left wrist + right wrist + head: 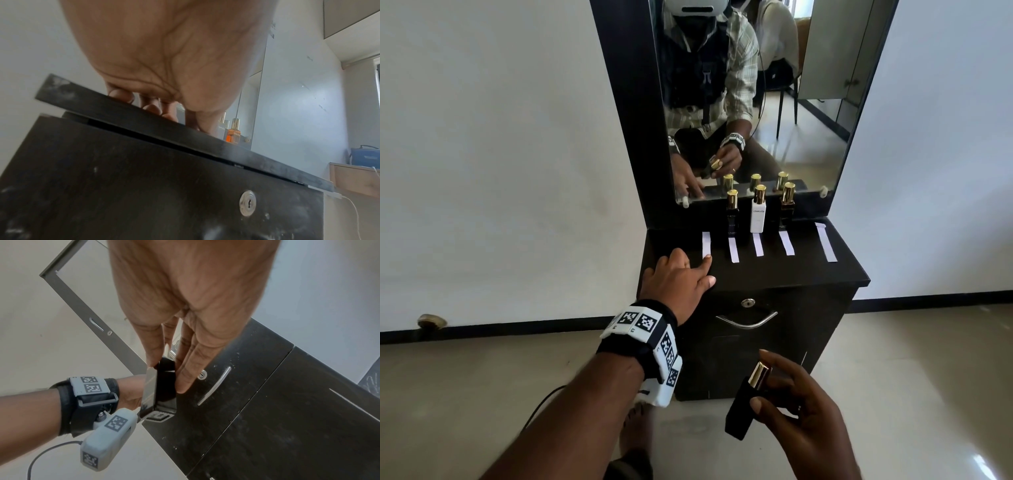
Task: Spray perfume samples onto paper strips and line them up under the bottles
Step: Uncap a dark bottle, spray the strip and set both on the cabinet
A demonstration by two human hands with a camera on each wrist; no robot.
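Observation:
My right hand [791, 404] grips a black perfume bottle [743, 407] with a gold cap, low in front of the cabinet door; in the right wrist view the black bottle [164, 382] sits between thumb and fingers. My left hand [681, 274] rests on the black cabinet top [791, 274], its forefinger touching the near end of the leftmost paper strip [706, 244]. Three bottles stand by the mirror: a black one [731, 216], a white one [759, 216] and an amber one [787, 209]. Paper strips [757, 244] lie in front of them, and one strip [826, 241] lies far right.
A mirror [756, 96] in a black frame rises behind the bottles. The cabinet door below has a keyhole [748, 303] and a metal handle [746, 322]. White walls flank the cabinet, and tiled floor [482, 394] lies to the left and right.

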